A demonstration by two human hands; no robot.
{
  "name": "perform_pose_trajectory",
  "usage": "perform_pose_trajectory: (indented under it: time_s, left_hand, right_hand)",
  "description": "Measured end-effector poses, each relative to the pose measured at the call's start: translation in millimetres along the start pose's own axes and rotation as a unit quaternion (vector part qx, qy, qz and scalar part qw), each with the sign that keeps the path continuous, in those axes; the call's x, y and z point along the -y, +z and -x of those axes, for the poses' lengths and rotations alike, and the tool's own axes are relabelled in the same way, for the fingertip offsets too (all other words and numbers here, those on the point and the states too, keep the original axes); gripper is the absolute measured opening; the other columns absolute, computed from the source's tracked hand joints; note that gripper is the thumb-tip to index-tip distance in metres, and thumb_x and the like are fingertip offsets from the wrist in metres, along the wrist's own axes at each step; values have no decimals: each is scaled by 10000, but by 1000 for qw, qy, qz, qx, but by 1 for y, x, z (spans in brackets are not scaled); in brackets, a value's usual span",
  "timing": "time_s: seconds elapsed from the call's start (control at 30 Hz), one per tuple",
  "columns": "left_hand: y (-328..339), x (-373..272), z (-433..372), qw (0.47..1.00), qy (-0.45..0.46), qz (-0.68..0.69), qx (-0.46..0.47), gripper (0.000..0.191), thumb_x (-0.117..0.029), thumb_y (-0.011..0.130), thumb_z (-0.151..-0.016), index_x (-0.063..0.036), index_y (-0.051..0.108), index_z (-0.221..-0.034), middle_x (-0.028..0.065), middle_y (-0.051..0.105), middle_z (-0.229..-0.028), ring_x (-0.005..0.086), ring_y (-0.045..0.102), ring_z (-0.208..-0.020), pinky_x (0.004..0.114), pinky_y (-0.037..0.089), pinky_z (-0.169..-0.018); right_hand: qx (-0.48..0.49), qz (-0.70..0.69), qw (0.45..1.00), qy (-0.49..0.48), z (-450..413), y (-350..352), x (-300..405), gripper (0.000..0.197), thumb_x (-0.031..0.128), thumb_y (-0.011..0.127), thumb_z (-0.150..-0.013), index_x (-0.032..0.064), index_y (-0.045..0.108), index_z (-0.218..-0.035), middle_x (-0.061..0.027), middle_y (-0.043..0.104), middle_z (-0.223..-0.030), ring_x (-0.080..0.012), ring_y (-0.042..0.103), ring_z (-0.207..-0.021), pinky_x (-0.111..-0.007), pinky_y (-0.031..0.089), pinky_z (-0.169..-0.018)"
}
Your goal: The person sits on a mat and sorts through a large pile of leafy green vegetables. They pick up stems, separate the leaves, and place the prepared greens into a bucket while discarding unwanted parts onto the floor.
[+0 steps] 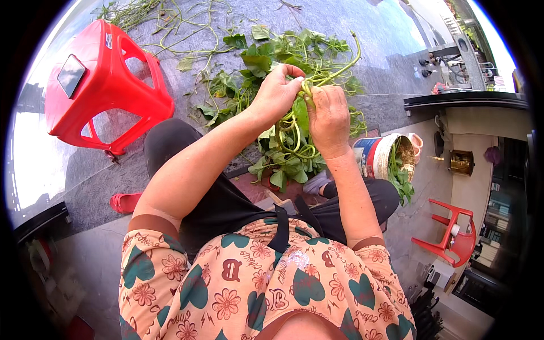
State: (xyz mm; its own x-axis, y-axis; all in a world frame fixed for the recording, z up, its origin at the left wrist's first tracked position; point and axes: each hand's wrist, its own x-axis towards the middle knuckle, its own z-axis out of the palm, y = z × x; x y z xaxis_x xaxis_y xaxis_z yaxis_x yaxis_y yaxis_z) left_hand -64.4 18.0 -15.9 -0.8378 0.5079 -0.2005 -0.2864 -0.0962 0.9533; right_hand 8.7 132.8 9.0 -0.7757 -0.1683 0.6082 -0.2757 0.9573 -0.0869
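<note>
Green leafy vines [293, 165] lie in a loose heap on the floor before me. Above the heap, my left hand [278, 87] pinches a green vine stem [340, 73] between thumb and forefinger. Close beside it on the right, my right hand [329, 114] has its fingers closed round the same bunch of stems. Curled stems hang below both hands. The stem's far end points up and right. Part of the heap is hidden behind my hands and forearms.
At the left stands a red plastic stool [95, 76] with a phone [71, 76] on it. A white bucket [382, 157] near my right knee holds leafy greens [398, 174]. Bare vines [182, 21] lie at the top left. A small red chair [461, 238] is at the right.
</note>
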Motion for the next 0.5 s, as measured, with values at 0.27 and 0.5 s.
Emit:
perform_pose_trajectory:
  time_s: [0.27, 0.5]
  left_hand:
    - [10, -12, 4, 990, -113, 84, 0, 141, -176, 430, -909, -95, 445, -1024, -62, 330, -544, 41, 263, -410, 213, 206, -370]
    - [10, 1, -21, 985, -91, 121, -88, 130, -147, 437, -893, -80, 466, -1000, -32, 412, -586, 51, 335, -431, 214, 259, -361]
  right_hand:
    - [107, -13, 988, 110, 7, -2, -3, 148, 146, 584, -786, 48, 511, -871, -117, 565, -782, -304, 579, -635, -381, 460, -539]
    - [154, -8, 955, 252, -17, 29, -16, 210, 280, 489, -864, 71, 506, -884, -139, 614, -727, -331, 613, -669, -427, 490, -578]
